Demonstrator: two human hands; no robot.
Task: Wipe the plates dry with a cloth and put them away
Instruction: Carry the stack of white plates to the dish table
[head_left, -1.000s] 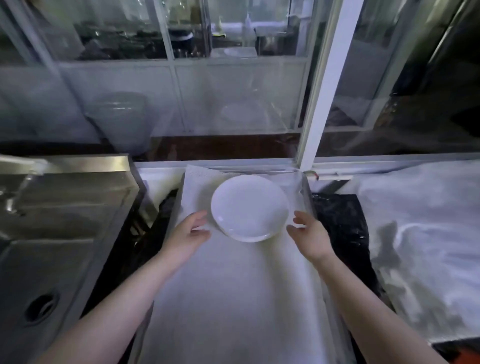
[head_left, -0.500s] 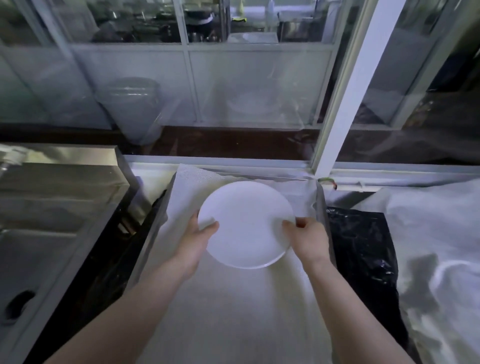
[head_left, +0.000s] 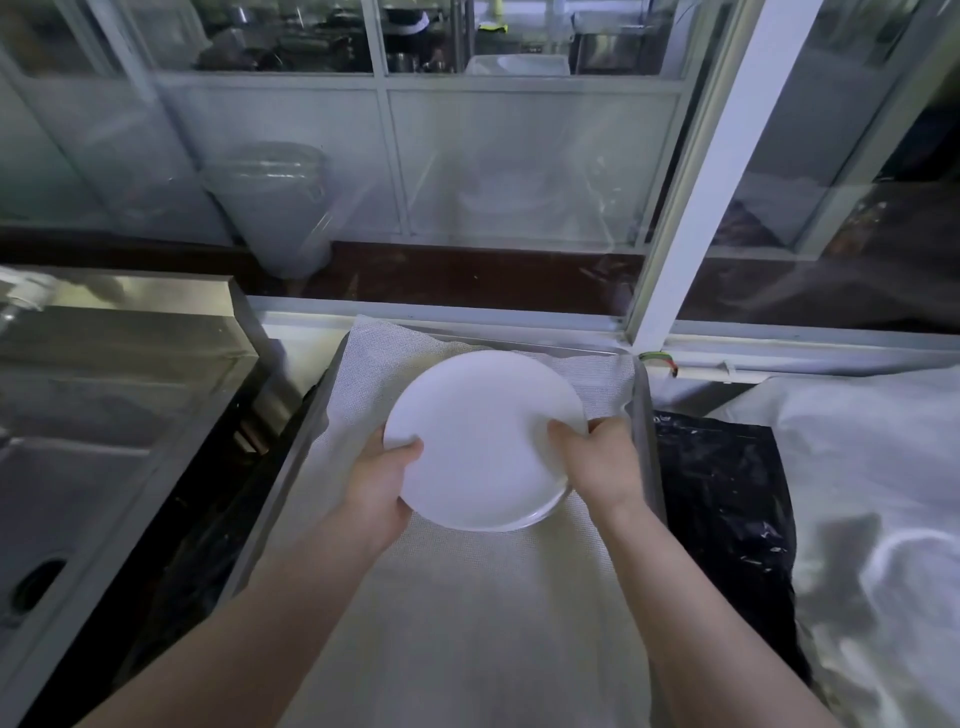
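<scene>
Window wall (head_left: 696, 197): white-framed glass panes ran across the far side of the scene, with shelves and dark utensils dimly visible beyond.
Sink (head_left: 93, 415): a steel basin lay to my left, its drain hole near the lower left corner.
Tray (head_left: 647, 441): a long metal tray stood before me, lined with a white meshed cloth (head_left: 467, 597) that covered its floor and lapped over the far left rim.
White sheeting (head_left: 872, 493): pale crumpled covering lay to my right.
Black bag (head_left: 727, 509): glossy black plastic sat between the tray and the sheeting.
Plate (head_left: 483, 441): a round white plate was over the far half of the tray, tilted slightly (whether its far edge touched the cloth I could not tell).
Left hand (head_left: 382, 483): I gripped the plate's left edge, thumb curled over the top, fingers hidden beneath.
Right hand (head_left: 597, 462): I gripped the right edge likewise, thumb on the upper face.
</scene>
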